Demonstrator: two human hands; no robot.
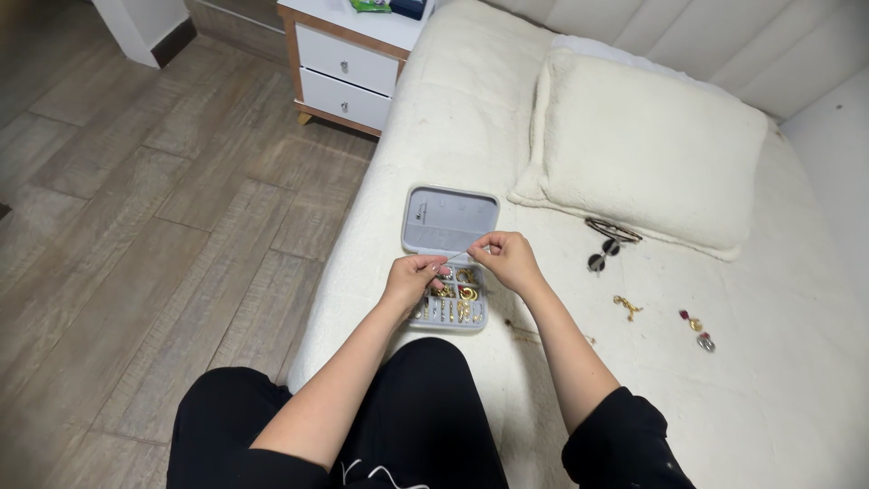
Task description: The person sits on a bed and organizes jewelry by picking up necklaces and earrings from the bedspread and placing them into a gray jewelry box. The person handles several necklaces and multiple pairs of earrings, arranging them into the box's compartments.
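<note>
Pinching a thin chain (460, 256) between both sets of fingertips, I hold it stretched just above the open grey jewellery case (450, 220) on the bed (453, 118). My left hand (412, 276) is closed on the lower end of the chain, thumb against forefinger, and my right hand (509, 260) is closed on the upper end the same way, so the strand runs slightly uphill from left to right (it is so fine that I can barely make it out against the lid). Both hands hover over the tray half of the case, where small gold pieces (457, 303) lie in narrow compartments; the lid stands tilted back behind my knuckles.

To my right on the cream cover lie a pair of sunglasses (608, 243) just beside the pillow (647, 145), then a small gold trinket (626, 306), and further right a little cluster of earrings (697, 330), all well apart from the case. A white nightstand (348, 68) with two drawers stands at the bed's far left corner on the wood-look floor (136, 226). My knees in black trousers (416, 417) press against the bed's edge.
</note>
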